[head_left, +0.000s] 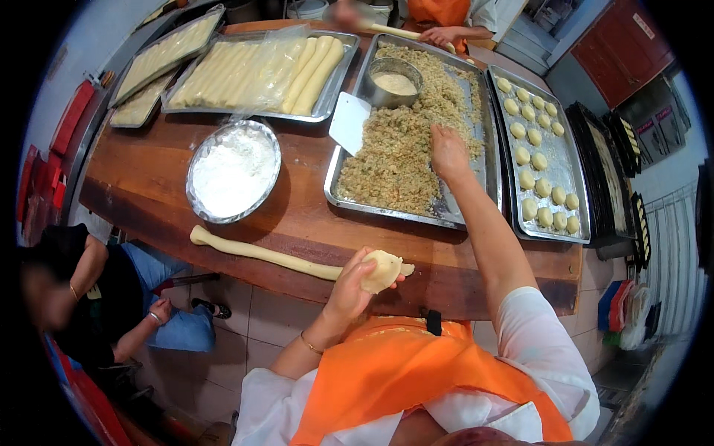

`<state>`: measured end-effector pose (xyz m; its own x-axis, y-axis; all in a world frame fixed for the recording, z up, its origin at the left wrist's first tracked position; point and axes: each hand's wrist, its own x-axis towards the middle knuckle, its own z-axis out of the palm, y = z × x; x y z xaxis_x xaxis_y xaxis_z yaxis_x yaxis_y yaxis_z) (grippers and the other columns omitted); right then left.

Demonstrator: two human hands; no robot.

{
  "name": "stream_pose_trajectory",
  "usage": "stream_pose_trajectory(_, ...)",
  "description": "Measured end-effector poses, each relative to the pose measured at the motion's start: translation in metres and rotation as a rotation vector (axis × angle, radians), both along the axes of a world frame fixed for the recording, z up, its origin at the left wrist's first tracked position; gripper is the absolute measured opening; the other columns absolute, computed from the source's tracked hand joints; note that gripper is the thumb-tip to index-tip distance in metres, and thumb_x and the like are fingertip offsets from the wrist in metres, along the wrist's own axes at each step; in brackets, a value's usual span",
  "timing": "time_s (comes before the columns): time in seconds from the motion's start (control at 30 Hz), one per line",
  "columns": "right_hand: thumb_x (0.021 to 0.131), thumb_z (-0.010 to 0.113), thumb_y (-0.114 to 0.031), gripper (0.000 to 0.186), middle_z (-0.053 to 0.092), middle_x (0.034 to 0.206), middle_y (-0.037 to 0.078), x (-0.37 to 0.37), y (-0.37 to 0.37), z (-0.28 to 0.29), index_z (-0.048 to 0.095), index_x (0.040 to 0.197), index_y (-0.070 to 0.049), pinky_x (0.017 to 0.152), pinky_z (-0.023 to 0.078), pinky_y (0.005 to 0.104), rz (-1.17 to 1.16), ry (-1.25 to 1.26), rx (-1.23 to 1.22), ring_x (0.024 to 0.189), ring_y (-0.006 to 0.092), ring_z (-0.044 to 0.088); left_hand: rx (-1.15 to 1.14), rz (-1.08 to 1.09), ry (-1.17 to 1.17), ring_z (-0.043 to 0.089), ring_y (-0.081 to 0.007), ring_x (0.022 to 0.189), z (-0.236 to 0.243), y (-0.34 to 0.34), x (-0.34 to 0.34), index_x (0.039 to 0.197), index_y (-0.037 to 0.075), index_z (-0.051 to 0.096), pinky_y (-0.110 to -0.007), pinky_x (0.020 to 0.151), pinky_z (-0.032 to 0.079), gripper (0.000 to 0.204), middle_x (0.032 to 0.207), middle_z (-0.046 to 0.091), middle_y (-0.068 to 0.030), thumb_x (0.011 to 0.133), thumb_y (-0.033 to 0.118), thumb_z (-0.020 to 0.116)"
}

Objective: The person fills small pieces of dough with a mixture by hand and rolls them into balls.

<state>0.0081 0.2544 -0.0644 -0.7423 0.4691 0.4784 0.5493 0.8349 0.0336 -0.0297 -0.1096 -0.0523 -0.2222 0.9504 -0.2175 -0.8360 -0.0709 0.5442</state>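
My left hand (pixel 353 286) holds a flattened round of pale dough (pixel 383 269) just above the table's front. A long dough rope (pixel 268 254) lies on the wood behind it. My right hand (pixel 449 152) reaches into a large tray (pixel 342 195) of crumbly greenish-brown filling (pixel 394 171), its fingers curled into the filling, tips partly hidden. A steel pot (pixel 379 93) of pale crumbly contents sits in that tray, near a white scraper (pixel 346 119). Left of it stands a bowl of white flour (pixel 232 167).
Trays of dough logs (pixel 312 74) lie at the back left. A tray of small dough rounds (pixel 550 219) is at the right, beside dark stacked trays (pixel 602 171). Across the wooden table (pixel 130 167), a person in orange (pixel 439 36) handles a dough rope. Another person (pixel 111 297) sits at the left.
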Motion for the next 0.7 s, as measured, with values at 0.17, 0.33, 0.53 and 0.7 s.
stream_pose_trajectory(0.17,0.094,0.053,-0.013,0.026,0.067,0.113,0.021,-0.004,0.002,0.002,0.061,0.116,0.000,0.093,0.048,0.0481,0.075,-0.099,-0.193,0.108,0.0390,0.061,0.073,0.020,0.014,0.069,-0.0313,0.101,-0.004,0.005,-0.003,0.119,-0.002,0.049,-0.036,0.082,0.056,0.029,0.113,0.065,-0.0195,0.100,0.020,0.049)
stream_pose_trajectory(0.33,0.096,0.054,-0.020,0.029,0.065,0.109,0.022,0.018,-0.025,-0.023,0.060,0.117,-0.001,0.091,0.049,0.0488,0.147,0.079,-0.235,0.104,0.0418,0.061,0.090,0.065,0.005,0.070,-0.0339,0.097,0.000,0.002,-0.003,0.116,0.001,0.046,-0.038,0.080,0.057,0.024,0.110,0.065,-0.0199,0.098,0.016,0.049)
stream_pose_trajectory(0.53,0.084,0.071,-0.016,0.031,0.064,0.115,0.015,0.005,-0.088,0.041,0.064,0.113,-0.006,0.095,0.048,0.0456,0.371,-0.025,-0.093,0.109,0.0345,0.060,0.031,0.074,0.042,0.069,-0.0312,0.096,-0.002,-0.019,-0.003,0.116,0.001,0.046,-0.037,0.079,0.056,0.022,0.109,0.065,-0.0194,0.099,0.014,0.046)
stream_pose_trajectory(0.7,0.087,0.069,-0.019,0.023,0.062,0.122,0.012,-0.056,-0.126,0.032,0.065,0.107,-0.009,0.100,0.045,0.0434,0.752,-0.166,-0.330,0.115,0.0327,0.057,-0.019,0.078,0.073,0.069,-0.0309,0.095,0.010,-0.024,-0.006,0.115,0.001,0.047,-0.037,0.079,0.055,0.021,0.108,0.064,-0.0188,0.098,0.013,0.046)
